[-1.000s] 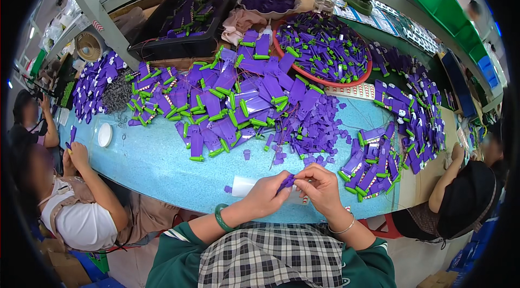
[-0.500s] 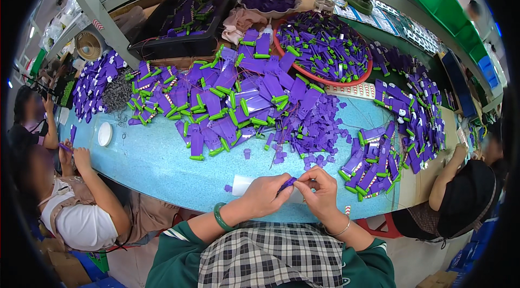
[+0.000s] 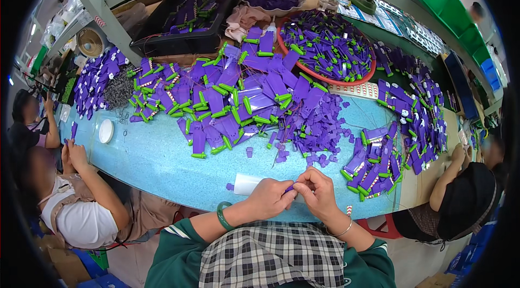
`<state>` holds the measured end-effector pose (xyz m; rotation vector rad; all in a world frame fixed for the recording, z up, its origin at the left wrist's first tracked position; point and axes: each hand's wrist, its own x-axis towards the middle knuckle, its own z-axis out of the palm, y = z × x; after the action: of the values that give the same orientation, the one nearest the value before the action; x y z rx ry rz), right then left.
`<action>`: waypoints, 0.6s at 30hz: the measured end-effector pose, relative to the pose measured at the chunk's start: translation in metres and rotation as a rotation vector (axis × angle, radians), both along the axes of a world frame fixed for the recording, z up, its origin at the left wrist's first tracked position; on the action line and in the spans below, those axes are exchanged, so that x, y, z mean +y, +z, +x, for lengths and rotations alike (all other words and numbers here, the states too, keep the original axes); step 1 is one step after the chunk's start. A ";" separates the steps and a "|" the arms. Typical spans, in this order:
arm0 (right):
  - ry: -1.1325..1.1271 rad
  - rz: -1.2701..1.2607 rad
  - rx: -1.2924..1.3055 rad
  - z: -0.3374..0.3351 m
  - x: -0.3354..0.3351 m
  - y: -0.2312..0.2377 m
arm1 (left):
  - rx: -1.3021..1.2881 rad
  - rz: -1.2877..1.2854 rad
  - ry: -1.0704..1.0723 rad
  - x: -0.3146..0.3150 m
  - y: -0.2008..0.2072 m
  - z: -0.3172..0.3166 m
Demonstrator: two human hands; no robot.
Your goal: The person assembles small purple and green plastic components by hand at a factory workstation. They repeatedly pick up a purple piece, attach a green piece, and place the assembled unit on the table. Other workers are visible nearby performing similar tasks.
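Head view: a small purple piece point(image 3: 290, 188), mostly hidden by fingers, sits above the near edge of the blue counter point(image 3: 157, 152), pinched between thumb and forefinger of both the left hand point(image 3: 267, 198) and the right hand point(image 3: 318, 195). Just beyond the left hand lies a white rectangular sheet point(image 3: 247, 184). Farther off spread a pile of small purple tabs point(image 3: 319, 132) and a heap of purple-and-green parts point(image 3: 216, 102); behind them stand a red round basket point(image 3: 374, 73) and a black tray point(image 3: 179, 45), both filled with similar parts.

Right of the white card point(image 3: 245, 183), your hands point(image 3: 268, 199) mostly hide the purple piece point(image 3: 290, 187); the card is partly covered, and below it your checked apron point(image 3: 271, 258) is cut off.
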<state>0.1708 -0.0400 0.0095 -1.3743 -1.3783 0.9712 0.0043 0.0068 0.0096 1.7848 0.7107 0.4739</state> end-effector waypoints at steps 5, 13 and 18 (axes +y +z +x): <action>0.055 -0.039 -0.173 0.031 0.005 0.011 | 0.021 0.010 0.008 0.008 0.010 -0.007; -0.382 0.033 -1.050 0.161 -0.003 0.065 | 0.973 0.536 0.774 0.084 0.016 -0.117; -0.022 0.076 -0.684 0.106 -0.009 0.026 | 0.903 0.438 0.795 0.080 0.004 -0.134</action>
<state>0.2768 -0.0487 0.0358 -1.7424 -1.8622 0.4272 -0.1295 0.0866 0.0132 2.0563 2.1188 0.3217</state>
